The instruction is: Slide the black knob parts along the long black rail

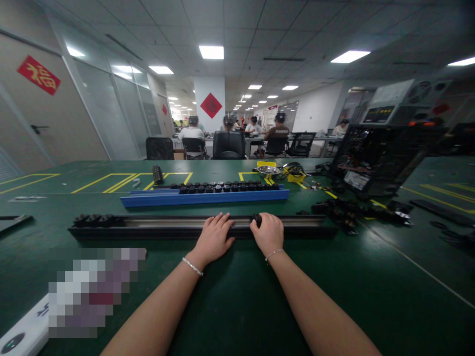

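A long black channel [148,233] lies crosswise in front of me, with several small black knobbed parts [97,220] grouped in its left end. My left hand [214,241] rests over the channel's middle, fingers stretched out and nothing visible in its grasp. To its right, my right hand [270,233] curls round a small black part [256,218] at the channel; the fingers hide much of this piece. Just behind is a long blue channel [204,199], and a row of black parts [222,187] lines its far side.
One upright black part [158,174] stands at the back left. A metal bowl [269,170] is at the back, near black cables [294,170]. At right are loose black pieces [343,212] and an opened computer case [365,163]. A partly blurred white object [25,316] lies front left.
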Demonstrator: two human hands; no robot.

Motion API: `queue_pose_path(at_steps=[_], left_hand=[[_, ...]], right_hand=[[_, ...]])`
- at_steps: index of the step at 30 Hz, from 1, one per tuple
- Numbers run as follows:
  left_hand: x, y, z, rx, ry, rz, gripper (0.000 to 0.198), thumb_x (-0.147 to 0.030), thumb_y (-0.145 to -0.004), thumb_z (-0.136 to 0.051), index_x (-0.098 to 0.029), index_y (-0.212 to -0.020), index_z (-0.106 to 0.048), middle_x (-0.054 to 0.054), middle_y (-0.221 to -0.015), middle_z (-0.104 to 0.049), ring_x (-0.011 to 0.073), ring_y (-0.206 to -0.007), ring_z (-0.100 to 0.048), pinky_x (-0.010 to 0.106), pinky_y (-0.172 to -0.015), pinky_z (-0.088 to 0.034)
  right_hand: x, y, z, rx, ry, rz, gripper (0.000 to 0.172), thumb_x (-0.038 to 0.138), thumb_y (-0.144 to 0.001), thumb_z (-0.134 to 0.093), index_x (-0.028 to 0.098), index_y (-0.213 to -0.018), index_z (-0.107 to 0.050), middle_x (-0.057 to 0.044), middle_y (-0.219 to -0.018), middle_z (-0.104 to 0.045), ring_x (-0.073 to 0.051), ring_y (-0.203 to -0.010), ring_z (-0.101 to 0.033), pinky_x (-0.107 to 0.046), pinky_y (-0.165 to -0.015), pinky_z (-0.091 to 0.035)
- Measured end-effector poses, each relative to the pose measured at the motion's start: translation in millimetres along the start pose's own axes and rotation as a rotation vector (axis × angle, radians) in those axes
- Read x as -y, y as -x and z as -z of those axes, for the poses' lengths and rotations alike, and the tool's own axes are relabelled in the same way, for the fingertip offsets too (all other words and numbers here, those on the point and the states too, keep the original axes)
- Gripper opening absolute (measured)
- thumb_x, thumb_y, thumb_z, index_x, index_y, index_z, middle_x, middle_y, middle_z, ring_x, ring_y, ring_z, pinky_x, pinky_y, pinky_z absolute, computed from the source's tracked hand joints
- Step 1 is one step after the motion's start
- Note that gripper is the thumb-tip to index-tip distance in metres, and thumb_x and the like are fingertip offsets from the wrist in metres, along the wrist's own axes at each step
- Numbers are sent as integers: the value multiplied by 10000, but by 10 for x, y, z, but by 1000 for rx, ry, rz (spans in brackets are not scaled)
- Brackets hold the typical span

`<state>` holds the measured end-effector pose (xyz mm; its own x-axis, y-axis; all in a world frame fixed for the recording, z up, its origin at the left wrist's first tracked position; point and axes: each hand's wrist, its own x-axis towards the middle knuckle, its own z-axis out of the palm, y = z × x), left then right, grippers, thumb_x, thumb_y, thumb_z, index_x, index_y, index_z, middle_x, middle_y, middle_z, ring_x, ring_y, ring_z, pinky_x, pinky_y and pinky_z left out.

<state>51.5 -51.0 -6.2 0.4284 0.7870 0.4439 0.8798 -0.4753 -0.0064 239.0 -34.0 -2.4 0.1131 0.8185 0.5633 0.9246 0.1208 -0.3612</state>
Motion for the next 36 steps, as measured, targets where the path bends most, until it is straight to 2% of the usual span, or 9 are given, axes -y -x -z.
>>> queue_pose_path(at_steps=[20, 36], left_hand=[[9, 0, -18, 3, 2, 6, 460, -367, -817, -524, -231, -1256, -497, 78, -1413, -443, 262, -1322, -356, 463, -1076, -281], [10, -2, -13, 2, 1, 8, 454, -371, -821, -514, -232, -1252, -500, 77, -1413, -443, 264, -1324, -354, 464, -1075, -286]], right_hand=[[-65, -20, 22, -19, 24, -25, 164, 283, -789, -467, 166, -780, -581, -85, -846, -640, -210, -852, -541, -329, -814, -341], [-184, -56, 57, -28, 40, -91, 192, 286, -767, -473, 152, -813, -602, -100, -859, -641, -224, -868, -544, -335, -809, -345]])
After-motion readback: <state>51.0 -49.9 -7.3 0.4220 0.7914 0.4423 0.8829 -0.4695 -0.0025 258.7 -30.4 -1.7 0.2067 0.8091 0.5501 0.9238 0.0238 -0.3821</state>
